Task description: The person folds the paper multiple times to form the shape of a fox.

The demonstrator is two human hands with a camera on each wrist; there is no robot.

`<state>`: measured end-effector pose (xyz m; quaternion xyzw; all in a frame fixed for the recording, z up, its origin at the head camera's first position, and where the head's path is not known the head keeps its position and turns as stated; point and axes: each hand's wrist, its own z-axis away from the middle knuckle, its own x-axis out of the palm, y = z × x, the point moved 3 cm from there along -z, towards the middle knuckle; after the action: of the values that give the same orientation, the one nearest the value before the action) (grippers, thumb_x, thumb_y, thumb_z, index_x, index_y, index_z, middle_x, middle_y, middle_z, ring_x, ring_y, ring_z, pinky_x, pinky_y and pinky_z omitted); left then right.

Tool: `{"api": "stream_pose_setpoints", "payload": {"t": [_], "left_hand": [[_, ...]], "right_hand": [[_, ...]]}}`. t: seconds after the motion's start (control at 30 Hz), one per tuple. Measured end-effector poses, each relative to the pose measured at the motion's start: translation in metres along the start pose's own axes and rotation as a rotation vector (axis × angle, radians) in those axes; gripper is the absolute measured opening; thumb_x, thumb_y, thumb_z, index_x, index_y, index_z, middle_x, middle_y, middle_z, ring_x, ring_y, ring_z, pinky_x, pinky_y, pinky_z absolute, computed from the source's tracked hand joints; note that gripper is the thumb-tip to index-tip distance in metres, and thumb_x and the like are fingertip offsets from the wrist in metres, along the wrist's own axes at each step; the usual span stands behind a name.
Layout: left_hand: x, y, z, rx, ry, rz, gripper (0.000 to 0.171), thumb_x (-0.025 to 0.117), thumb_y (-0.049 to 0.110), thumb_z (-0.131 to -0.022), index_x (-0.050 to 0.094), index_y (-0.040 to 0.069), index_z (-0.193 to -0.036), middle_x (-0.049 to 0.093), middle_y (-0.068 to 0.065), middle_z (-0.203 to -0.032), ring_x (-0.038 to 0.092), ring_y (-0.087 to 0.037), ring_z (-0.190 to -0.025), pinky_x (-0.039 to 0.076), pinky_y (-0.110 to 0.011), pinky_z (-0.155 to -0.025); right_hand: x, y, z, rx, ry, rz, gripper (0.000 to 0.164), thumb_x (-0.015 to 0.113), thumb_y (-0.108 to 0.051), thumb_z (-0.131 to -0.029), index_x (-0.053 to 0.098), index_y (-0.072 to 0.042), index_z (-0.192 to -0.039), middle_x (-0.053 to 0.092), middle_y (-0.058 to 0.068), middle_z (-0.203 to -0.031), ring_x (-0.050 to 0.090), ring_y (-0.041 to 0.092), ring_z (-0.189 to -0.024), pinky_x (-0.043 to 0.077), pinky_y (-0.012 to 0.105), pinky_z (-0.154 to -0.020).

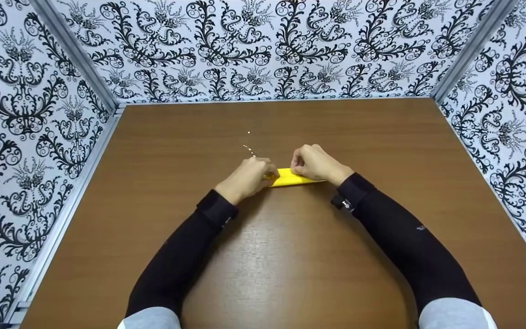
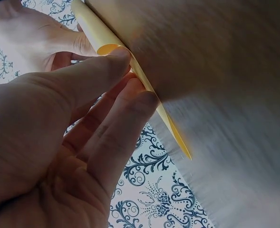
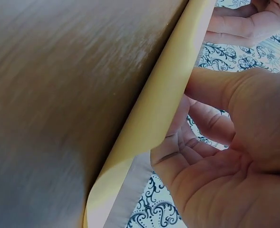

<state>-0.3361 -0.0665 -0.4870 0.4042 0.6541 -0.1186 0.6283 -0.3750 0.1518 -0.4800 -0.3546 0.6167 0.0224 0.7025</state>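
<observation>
Curled yellow paper (image 1: 292,178) inside the worktop's (image 1: 372,132) edges
Left hand (image 1: 251,177) and right hand (image 1: 318,163) fingers pinch it, maybe to stop uncurling.

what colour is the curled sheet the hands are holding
Bright yellow; the curled sheet shows best in the head view, paler in both wrist views.

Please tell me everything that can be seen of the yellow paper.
The yellow paper looks thin and plain. It is curled over lengthwise into a narrow strip; whether it is fully rolled is unclear. It lies crosswise on the brown table. The left hand and right hand pinch it toward opposite ends.
</observation>
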Motion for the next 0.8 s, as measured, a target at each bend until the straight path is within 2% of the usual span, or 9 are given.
{"api": "stream_pose_setpoints", "payload": {"t": [0.3, 0.57, 0.8], "left_hand": [[-0.0001, 0.0000, 0.0001, 0.015, 0.013, -0.009, 0.011, 0.086, 0.005, -0.105, 0.089, 0.006, -0.116, 0.086, -0.012, -0.114, 0.083, -0.032, -0.110, 0.069, -0.049, -0.104], [-0.0012, 0.0027, 0.0013, 0.012, 0.018, 0.004, 0.009, 0.085, 0.002, -0.105, 0.088, 0.004, -0.113, 0.086, -0.013, -0.114, 0.084, -0.031, -0.110, 0.070, -0.046, -0.102], [0.0001, 0.0020, 0.0012, 0.007, 0.022, 0.006, 0.009, 0.084, 0.001, -0.105, 0.088, 0.004, -0.112, 0.086, -0.013, -0.114, 0.084, -0.031, -0.110, 0.070, -0.047, -0.102]], "right_hand": [[0.0013, -0.0003, 0.0005, 0.020, 0.004, -0.042, 0.013, 0.085, -0.009, -0.104, 0.083, -0.001, -0.114, 0.087, 0.017, -0.108, 0.082, 0.033, -0.101, 0.066, 0.049, -0.098], [0.0023, -0.0024, 0.0031, 0.006, 0.009, -0.045, 0.014, 0.084, -0.006, -0.103, 0.083, -0.001, -0.116, 0.088, 0.017, -0.106, 0.083, 0.033, -0.098, 0.066, 0.047, -0.093], [0.0032, -0.0026, 0.0050, 0.029, 0.016, -0.043, 0.012, 0.085, -0.007, -0.104, 0.083, 0.000, -0.114, 0.087, 0.019, -0.109, 0.083, 0.034, -0.099, 0.068, 0.048, -0.094]]}}
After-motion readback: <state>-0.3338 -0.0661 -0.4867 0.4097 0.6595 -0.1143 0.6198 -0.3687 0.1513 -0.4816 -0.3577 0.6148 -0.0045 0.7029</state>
